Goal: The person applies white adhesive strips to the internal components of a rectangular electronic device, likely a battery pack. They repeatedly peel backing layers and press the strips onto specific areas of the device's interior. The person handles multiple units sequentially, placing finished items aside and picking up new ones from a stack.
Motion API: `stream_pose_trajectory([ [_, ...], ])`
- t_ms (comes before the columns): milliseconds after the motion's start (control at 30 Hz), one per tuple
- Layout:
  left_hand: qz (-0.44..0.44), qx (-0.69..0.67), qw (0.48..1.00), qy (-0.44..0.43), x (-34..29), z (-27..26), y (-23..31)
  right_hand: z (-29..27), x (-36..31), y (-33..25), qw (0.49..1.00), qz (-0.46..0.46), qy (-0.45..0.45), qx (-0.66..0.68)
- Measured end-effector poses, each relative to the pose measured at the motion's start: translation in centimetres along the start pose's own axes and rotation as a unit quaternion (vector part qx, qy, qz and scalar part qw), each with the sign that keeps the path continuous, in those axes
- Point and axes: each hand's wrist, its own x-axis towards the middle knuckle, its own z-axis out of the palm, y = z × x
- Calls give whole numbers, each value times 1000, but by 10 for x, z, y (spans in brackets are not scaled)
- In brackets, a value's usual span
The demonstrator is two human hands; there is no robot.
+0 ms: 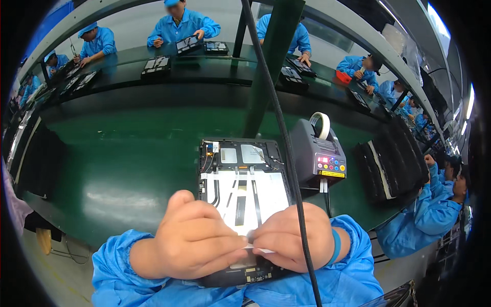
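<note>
An opened flat electronic device (pixel 208 185), like a tablet with its back off, lies in front of me on the green bench. Its black frame holds a large silver battery pack (pixel 273 189), with white tape strips running along it and a circuit board at the near end. Over the near part of the device, my left hand (pixel 197 238) and my right hand (pixel 296 235) meet with fingertips pinched. Between them shows a short piece of white tape (pixel 263 250), which both appear to grip. My fingers cover part of the battery and the near edge.
Right of the device stands a grey tape dispenser (pixel 317 153) with a tape roll on top. A black cable (pixel 279 112) hangs across the view, passing before my right hand. Black foam-like stacks (pixel 394 158) sit at both ends of the bench (pixel 123 169). Co-workers sit beyond.
</note>
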Motion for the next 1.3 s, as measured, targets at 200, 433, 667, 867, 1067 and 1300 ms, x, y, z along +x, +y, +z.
stream_pose_trajectory([
  [200,-32,124,990,66,-8,-4,-36,-15,-3,16,995,77,-20,-55],
  [433,-127,133,975,121,-22,11,-72,-1,47,63,967,221,-90,94],
  [667,-172,118,967,145,-29,17,-77,29,91,80,989,91,-119,12],
  [867,-170,115,971,121,-34,14,-78,45,100,93,979,111,-163,45],
  [1067,-128,116,982,72,-39,12,-86,51,101,98,982,97,-154,47],
  [1300,-128,102,983,87,-42,15,-89,57,100,91,977,167,-135,21],
])
